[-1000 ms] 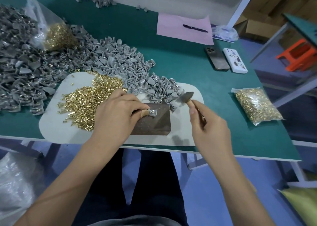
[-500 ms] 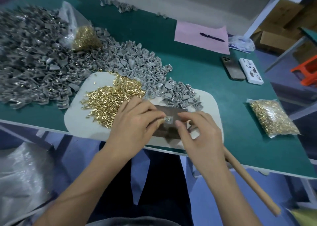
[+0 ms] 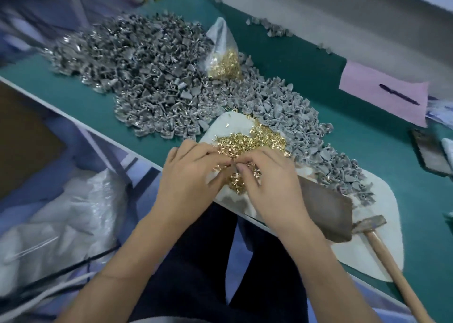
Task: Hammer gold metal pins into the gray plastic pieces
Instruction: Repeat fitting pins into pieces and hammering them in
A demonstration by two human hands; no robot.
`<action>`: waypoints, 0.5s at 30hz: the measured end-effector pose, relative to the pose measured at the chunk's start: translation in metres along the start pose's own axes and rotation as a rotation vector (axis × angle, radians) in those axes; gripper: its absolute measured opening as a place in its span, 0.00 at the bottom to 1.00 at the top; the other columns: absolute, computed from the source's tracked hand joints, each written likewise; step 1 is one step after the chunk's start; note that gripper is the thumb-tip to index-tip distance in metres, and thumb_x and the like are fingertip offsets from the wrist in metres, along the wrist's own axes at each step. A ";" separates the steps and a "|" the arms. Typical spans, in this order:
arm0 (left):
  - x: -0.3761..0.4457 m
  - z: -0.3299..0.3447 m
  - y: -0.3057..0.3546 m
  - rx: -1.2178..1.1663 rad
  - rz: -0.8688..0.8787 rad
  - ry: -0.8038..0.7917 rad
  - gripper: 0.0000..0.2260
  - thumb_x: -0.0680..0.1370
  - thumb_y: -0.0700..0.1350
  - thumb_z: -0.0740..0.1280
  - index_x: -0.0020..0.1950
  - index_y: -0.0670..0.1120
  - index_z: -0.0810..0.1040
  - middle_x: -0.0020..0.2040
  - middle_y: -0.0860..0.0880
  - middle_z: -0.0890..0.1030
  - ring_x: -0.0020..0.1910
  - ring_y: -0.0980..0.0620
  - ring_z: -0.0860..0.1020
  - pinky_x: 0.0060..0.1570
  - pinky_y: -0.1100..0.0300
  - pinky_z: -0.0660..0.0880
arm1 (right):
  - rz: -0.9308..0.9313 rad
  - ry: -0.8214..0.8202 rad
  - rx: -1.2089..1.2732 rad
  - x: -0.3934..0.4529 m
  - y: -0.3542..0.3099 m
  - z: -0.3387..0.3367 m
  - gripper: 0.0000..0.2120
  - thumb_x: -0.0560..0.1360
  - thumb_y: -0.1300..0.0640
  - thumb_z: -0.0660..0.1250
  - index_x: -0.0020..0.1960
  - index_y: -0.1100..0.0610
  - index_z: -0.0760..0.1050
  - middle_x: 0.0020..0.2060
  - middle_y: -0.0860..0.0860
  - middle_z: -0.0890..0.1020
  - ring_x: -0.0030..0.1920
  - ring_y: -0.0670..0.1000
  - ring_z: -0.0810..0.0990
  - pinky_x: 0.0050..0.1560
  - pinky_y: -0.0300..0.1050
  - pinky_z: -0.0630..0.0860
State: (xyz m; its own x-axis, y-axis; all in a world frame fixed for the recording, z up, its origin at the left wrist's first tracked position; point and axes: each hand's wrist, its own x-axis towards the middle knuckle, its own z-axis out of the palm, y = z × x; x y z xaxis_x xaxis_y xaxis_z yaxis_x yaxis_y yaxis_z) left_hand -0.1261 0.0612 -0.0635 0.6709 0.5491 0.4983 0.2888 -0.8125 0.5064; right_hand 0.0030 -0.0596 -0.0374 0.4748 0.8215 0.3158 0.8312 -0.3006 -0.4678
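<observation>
Pins (image 3: 252,138) lie heaped on the white mat just beyond both grips; left hand (image 3: 193,173) and right hand (image 3: 269,178) meet fingertip to fingertip, pinching something too small to tell; hammer (image 3: 382,246) lies far right, nearer the right hand.

Green table (image 3: 362,151), gray pieces (image 3: 152,77), white mat (image 3: 382,195)

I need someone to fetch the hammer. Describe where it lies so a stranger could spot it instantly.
Start at the green table and find the white mat at its near edge. On the mat's right end, just right of the dark brown metal plate, lies the hammer. It is the only tool with a long pale wooden handle, which sticks out past the table edge.
</observation>
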 end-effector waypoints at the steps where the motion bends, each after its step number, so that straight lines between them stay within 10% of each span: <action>1: -0.001 -0.004 -0.008 0.014 -0.047 0.001 0.09 0.76 0.54 0.69 0.50 0.52 0.86 0.47 0.54 0.82 0.50 0.46 0.77 0.48 0.53 0.69 | -0.010 -0.021 -0.007 0.008 -0.006 0.007 0.04 0.80 0.55 0.68 0.52 0.51 0.81 0.48 0.45 0.80 0.52 0.51 0.77 0.56 0.54 0.73; 15: 0.014 -0.006 -0.065 0.102 -0.271 -0.062 0.10 0.79 0.54 0.69 0.52 0.50 0.85 0.45 0.52 0.80 0.50 0.45 0.73 0.48 0.49 0.70 | 0.023 -0.116 -0.147 0.069 -0.033 0.072 0.06 0.80 0.52 0.67 0.51 0.51 0.83 0.47 0.49 0.80 0.53 0.54 0.73 0.54 0.53 0.71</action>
State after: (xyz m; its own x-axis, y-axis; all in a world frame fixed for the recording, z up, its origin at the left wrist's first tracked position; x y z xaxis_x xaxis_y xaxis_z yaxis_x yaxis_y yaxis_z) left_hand -0.1392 0.1229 -0.0852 0.5999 0.7380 0.3091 0.5283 -0.6555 0.5397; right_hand -0.0123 0.0421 -0.0599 0.4645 0.8616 0.2048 0.8579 -0.3803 -0.3456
